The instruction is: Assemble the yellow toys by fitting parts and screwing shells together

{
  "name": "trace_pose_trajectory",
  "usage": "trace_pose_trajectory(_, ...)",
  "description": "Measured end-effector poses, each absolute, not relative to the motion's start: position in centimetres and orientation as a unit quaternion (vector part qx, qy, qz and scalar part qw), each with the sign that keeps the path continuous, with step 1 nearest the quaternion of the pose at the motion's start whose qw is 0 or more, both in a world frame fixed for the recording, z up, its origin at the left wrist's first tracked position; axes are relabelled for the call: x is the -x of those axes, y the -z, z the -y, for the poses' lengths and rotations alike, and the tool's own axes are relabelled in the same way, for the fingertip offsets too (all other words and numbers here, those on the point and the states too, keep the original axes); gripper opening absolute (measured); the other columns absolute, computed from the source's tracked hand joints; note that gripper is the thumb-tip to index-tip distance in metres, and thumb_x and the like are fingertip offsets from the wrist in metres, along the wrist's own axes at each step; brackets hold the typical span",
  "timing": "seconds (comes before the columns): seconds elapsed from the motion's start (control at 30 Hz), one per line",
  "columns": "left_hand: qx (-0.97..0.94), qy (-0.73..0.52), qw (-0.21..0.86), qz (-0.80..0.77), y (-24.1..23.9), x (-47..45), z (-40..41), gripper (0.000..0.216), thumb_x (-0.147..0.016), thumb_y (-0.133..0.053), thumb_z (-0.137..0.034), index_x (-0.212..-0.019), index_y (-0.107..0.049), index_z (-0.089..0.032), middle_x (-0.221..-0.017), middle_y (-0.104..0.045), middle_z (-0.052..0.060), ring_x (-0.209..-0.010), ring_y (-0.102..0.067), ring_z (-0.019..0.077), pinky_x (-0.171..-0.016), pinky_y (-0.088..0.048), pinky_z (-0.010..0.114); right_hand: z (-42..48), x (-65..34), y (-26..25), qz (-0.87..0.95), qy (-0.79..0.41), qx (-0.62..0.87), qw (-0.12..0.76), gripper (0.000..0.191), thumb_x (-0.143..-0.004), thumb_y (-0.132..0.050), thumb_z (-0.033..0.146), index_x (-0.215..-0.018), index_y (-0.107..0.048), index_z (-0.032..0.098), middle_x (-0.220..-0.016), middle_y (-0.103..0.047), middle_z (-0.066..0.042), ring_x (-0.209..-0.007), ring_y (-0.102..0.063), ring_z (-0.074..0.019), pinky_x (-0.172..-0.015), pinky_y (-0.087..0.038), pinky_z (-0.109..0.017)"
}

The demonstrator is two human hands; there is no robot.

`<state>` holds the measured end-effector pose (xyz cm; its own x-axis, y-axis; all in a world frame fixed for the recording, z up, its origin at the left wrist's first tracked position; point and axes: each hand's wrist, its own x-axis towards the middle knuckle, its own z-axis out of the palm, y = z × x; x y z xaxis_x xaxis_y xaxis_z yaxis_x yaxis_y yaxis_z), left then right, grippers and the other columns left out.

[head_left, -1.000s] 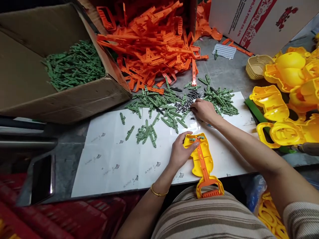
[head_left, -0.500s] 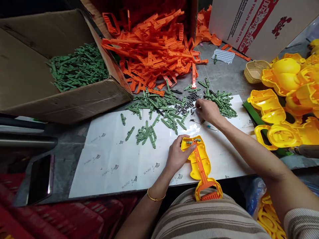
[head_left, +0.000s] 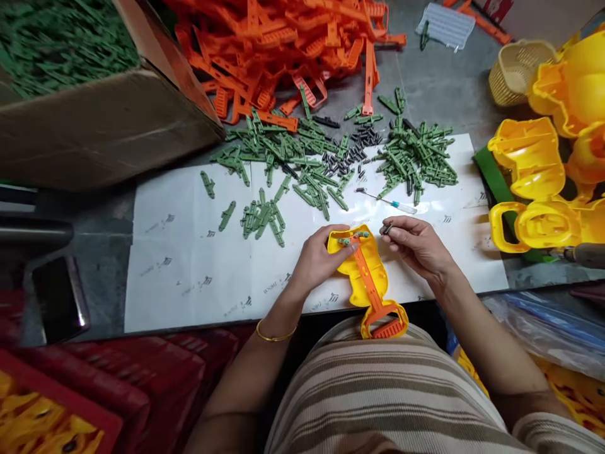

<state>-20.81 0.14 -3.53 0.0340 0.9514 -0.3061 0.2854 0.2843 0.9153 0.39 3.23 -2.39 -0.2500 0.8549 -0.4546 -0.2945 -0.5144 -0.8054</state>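
Fingertips point(head_left: 397, 233) of my right hand point(head_left: 421, 249) pinch a small dark piece point(head_left: 386, 228); on my feed it is too small for me to make out its shape. Just beside it, my left hand point(head_left: 316, 260) clasps a yellow shell point(head_left: 378, 268) by its far left corner, thumb over the orange bar point(head_left: 366, 277) lying lengthwise inside. Small green pieces point(head_left: 362, 234) sit across the shell's far end, and its looped end reaches the near edge of the desk point(head_left: 439, 82), close to the striped top point(head_left: 378, 378). Past both hands, a slender tool with a blue section point(head_left: 396, 205) lies on the white sheet point(head_left: 189, 309). Along the sheet's far edge I see black bits point(head_left: 347, 154) between loose green parts point(head_left: 309, 189) and a green heap point(head_left: 420, 157). Orange parts point(head_left: 283, 38) pile up behind, beside a cardboard box point(head_left: 118, 126). A beige basket point(head_left: 513, 72) and more yellow shells point(head_left: 529, 157) crowd the desk's right end; a phone point(head_left: 59, 296) lies by its near left corner.
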Motion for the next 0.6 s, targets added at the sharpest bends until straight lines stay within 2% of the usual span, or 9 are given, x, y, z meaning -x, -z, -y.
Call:
trace_pose_trajectory(0.23,-0.472,-0.337,0.509,-0.636,3.1,20.1,0.5,0.034,-0.079,-0.073,-0.036,-0.107,-0.067,-0.018,-0.103,-0.075,0.006,-0.095,-0.070,0.0236,-0.083,-0.055,0.034,1.7,0.3,2.5,0.475,-0.575,0.538,0.392,0.015,-0.070,-0.085,0.030,-0.084,-0.081,0.024,-0.081,-0.079,-0.002,-0.062,-0.071,-0.0131,-0.064,-0.063,-0.027)
trace_pose_trajectory(0.33,-0.452,-0.352,0.513,-0.639,3.2,19.7,0.7,0.032,-0.079,-0.073,-0.034,-0.106,-0.066,-0.018,-0.102,-0.075,0.006,-0.094,-0.071,0.0234,-0.083,-0.056,0.035,2.6,0.5,3.0,0.485,-0.566,0.551,0.376,0.015,-0.074,-0.081,0.029,-0.087,-0.081,0.024,-0.082,-0.080,-0.003,-0.056,-0.069,-0.0138,-0.061,-0.063,-0.029)
trace_pose_trajectory(0.6,-0.454,-0.353,0.500,-0.647,3.4,19.6,1.0,0.032,-0.079,-0.073,-0.034,-0.107,-0.067,-0.019,-0.102,-0.076,0.006,-0.093,-0.071,0.0241,-0.082,-0.057,0.036,2.4,1.1,3.7,0.536,-0.524,0.547,0.371,0.012,-0.079,-0.074,0.027,-0.090,-0.079,0.023,-0.088,-0.079,-0.002,-0.065,-0.068,-0.0131,-0.066,-0.059,-0.028)
